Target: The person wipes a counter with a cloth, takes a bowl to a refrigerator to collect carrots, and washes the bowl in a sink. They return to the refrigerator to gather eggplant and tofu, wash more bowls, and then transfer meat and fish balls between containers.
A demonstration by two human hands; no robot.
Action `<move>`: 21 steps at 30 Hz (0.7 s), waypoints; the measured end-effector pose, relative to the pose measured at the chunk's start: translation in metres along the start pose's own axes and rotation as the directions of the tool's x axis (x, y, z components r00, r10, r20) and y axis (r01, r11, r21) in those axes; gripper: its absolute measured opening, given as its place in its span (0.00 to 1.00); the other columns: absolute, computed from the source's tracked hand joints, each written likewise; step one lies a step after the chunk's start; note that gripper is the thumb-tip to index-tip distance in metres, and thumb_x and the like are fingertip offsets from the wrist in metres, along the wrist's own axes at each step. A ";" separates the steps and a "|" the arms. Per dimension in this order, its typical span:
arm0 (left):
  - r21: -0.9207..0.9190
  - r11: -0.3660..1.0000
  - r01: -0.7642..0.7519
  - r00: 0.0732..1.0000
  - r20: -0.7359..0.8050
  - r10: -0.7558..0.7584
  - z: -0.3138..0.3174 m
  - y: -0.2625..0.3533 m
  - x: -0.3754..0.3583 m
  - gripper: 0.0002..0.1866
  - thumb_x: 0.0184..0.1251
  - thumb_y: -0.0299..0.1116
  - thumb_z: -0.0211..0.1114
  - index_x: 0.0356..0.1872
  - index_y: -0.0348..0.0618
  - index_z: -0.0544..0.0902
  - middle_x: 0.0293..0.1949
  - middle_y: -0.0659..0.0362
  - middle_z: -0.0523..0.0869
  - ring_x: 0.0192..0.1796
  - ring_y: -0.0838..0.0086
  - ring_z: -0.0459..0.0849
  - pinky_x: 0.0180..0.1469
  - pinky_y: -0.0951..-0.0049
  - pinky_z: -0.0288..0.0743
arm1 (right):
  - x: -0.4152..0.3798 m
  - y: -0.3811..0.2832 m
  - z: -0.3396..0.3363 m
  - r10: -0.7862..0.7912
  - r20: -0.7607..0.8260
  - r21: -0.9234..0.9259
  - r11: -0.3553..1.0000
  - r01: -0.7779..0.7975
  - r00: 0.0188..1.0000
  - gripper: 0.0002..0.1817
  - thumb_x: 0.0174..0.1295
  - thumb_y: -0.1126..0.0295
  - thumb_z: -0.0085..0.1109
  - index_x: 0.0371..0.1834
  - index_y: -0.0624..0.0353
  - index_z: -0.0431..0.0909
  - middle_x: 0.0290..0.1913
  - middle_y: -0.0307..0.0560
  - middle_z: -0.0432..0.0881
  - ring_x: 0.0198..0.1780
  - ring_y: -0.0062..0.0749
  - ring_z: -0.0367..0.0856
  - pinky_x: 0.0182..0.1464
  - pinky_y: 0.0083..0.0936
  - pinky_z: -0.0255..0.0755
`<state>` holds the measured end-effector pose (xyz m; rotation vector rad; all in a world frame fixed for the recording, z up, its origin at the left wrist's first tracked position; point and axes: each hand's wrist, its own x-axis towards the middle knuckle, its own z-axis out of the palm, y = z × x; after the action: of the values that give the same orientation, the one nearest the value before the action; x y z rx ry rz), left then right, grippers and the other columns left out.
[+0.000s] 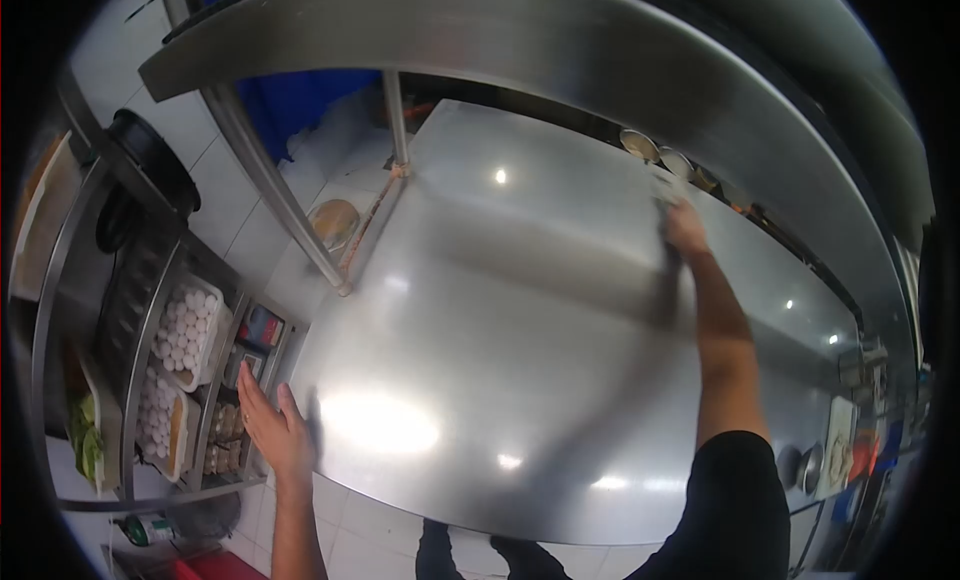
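My right hand reaches to the far right part of a shiny steel table, its fingers closed on a pale cloth that is partly blurred and lies against the tabletop. Near the table's left edge, my left hand is raised with its fingers stretched out and nothing in it. It is close to the shelf rack on the left.
A steel shelf on posts spans above the table's far side. On the left rack sit trays of eggs and leafy greens. Round metal bowls stand behind the table. Another bowl is at the right.
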<state>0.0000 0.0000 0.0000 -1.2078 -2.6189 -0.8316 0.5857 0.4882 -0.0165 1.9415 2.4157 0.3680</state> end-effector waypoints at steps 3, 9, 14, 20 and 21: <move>-0.013 1.000 -0.018 1.000 -0.009 0.018 0.004 0.011 -0.009 0.33 0.83 0.49 0.48 0.81 0.43 0.58 0.78 0.44 0.63 0.79 0.50 0.62 0.78 0.49 0.51 | -0.129 0.197 0.055 0.359 0.077 -0.289 0.901 -0.324 0.930 0.27 0.75 0.58 0.48 0.76 0.47 0.69 0.71 0.57 0.75 0.71 0.48 0.75 0.72 0.40 0.68; 0.066 0.993 -0.102 0.995 0.018 0.101 -0.003 0.005 -0.007 0.34 0.83 0.48 0.49 0.81 0.41 0.58 0.78 0.43 0.63 0.79 0.50 0.62 0.79 0.49 0.51 | -0.321 0.177 -0.006 0.809 0.076 -0.317 0.574 -0.755 0.583 0.24 0.67 0.61 0.53 0.65 0.54 0.79 0.68 0.50 0.79 0.72 0.43 0.75 0.70 0.43 0.67; 0.080 0.987 -0.142 0.990 0.033 0.140 -0.009 0.008 -0.009 0.35 0.80 0.45 0.54 0.80 0.38 0.58 0.78 0.41 0.63 0.78 0.47 0.63 0.79 0.49 0.51 | -0.190 0.006 -0.002 0.361 -0.044 -0.079 0.928 -0.363 0.932 0.22 0.69 0.61 0.50 0.58 0.63 0.82 0.62 0.59 0.81 0.67 0.50 0.76 0.71 0.46 0.66; 0.024 0.974 -0.225 0.974 0.010 0.224 -0.004 0.005 -0.008 0.34 0.79 0.43 0.54 0.79 0.36 0.60 0.75 0.38 0.65 0.76 0.43 0.65 0.77 0.50 0.56 | -0.024 -0.169 -0.050 0.071 -0.149 0.446 0.895 0.003 0.986 0.21 0.73 0.62 0.49 0.59 0.65 0.80 0.60 0.61 0.81 0.65 0.52 0.77 0.71 0.45 0.66; 0.015 0.975 -0.223 0.975 0.015 0.223 -0.005 0.006 -0.010 0.33 0.80 0.43 0.54 0.79 0.36 0.60 0.75 0.37 0.66 0.76 0.43 0.65 0.76 0.50 0.57 | -0.038 -0.166 -0.122 0.010 0.072 0.343 0.939 -0.035 0.997 0.24 0.77 0.59 0.45 0.71 0.52 0.75 0.72 0.49 0.75 0.74 0.47 0.70 0.77 0.41 0.60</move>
<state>0.0104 -0.0060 0.0029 -1.4723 -2.4342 -0.7599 0.4154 0.3980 0.0643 2.0662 2.5536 -0.1338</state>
